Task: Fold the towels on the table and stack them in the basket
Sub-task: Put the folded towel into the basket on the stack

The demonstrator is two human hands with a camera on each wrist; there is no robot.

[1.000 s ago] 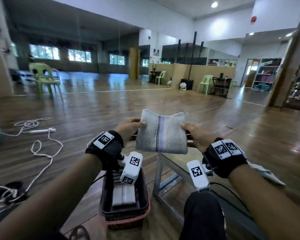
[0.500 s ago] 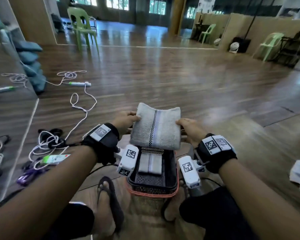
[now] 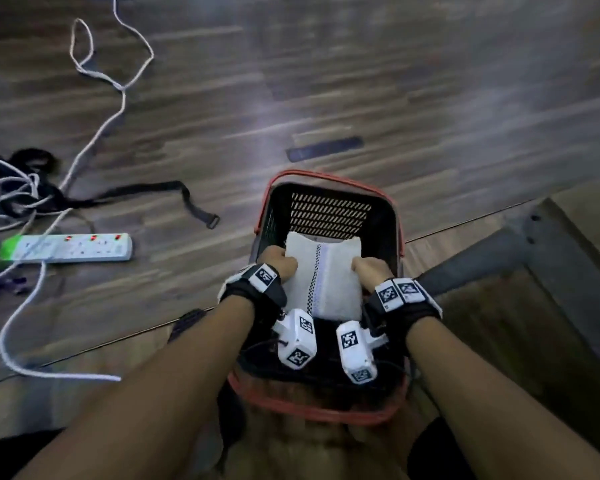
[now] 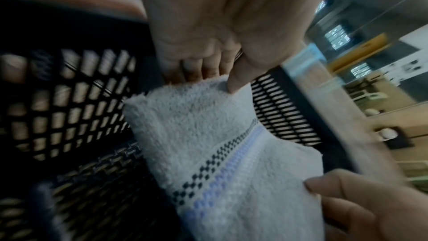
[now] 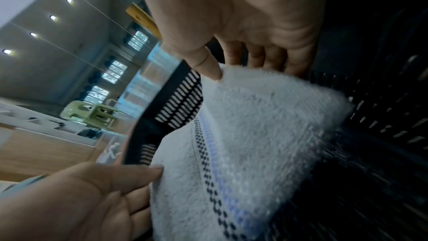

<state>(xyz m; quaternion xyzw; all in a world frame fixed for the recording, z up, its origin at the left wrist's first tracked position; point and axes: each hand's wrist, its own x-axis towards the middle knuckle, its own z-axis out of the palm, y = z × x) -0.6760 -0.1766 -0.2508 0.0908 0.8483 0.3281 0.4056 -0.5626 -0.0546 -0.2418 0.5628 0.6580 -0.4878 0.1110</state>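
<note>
A folded white towel (image 3: 323, 275) with a black checked stripe and a pale blue band is down inside the black basket (image 3: 329, 209) with the red rim, which stands on the wooden floor. My left hand (image 3: 279, 263) pinches the towel's left edge, thumb on top and fingers beneath, as the left wrist view shows on the towel (image 4: 208, 135). My right hand (image 3: 369, 270) pinches the right edge the same way, clear in the right wrist view on the towel (image 5: 254, 125). Whatever lies under the towel in the basket is hidden.
A white power strip (image 3: 66, 249) and loose white cables (image 3: 94, 109) lie on the floor to the left, with a black strap (image 3: 174, 199) beside them. A grey metal table frame (image 3: 520, 247) stands to the right of the basket. My knees are under the basket's near edge.
My head has tilted down from the room to the floor. Both hands have lowered the folded towel from above the basket down into it, keeping the same pinch on its two sides.
</note>
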